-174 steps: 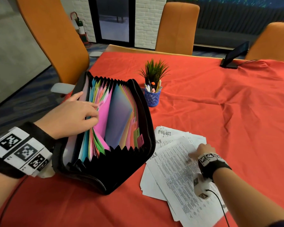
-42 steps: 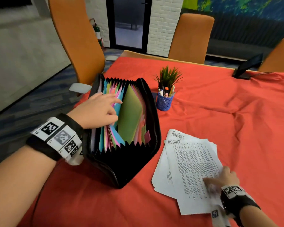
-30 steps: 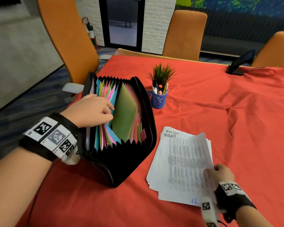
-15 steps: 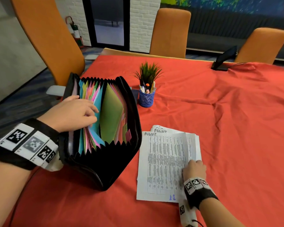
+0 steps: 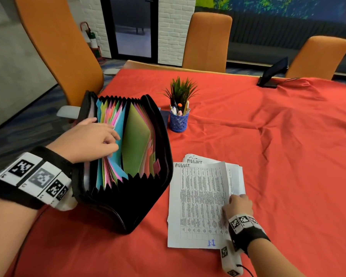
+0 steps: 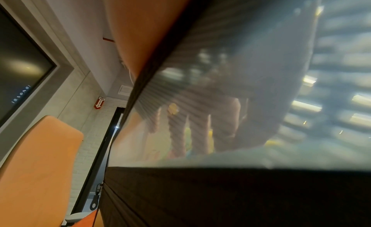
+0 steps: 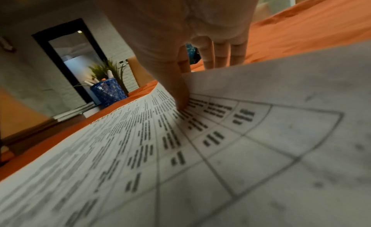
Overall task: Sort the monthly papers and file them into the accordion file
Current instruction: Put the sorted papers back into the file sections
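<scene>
The black accordion file (image 5: 128, 208) stands open at the left of the red table, its coloured dividers (image 5: 136, 140) fanned apart. My left hand (image 5: 92, 140) reaches in from the left. Its thumb and curled fingers grip a batch of the left dividers, which leaves a gap before the green one. In the left wrist view the fingers (image 6: 200, 127) show blurred through a translucent pocket. A stack of printed papers (image 5: 198, 202) lies to the right of the file, the top sheet marked AUGUST. My right hand (image 5: 238, 204) pinches that sheet's raised right edge, thumb (image 7: 180, 97) on top and fingers underneath.
A blue pen cup (image 5: 178, 120) with a small green plant stands just behind the file. A dark tablet (image 5: 272, 74) on a stand sits at the far right edge. Orange chairs (image 5: 207, 43) ring the table, one close behind the file. The red cloth (image 5: 288, 156) is wrinkled.
My right hand has slid the top sheet square over the stack, moved up along its right edge and lifted that edge. My left hand stays among the dividers.
</scene>
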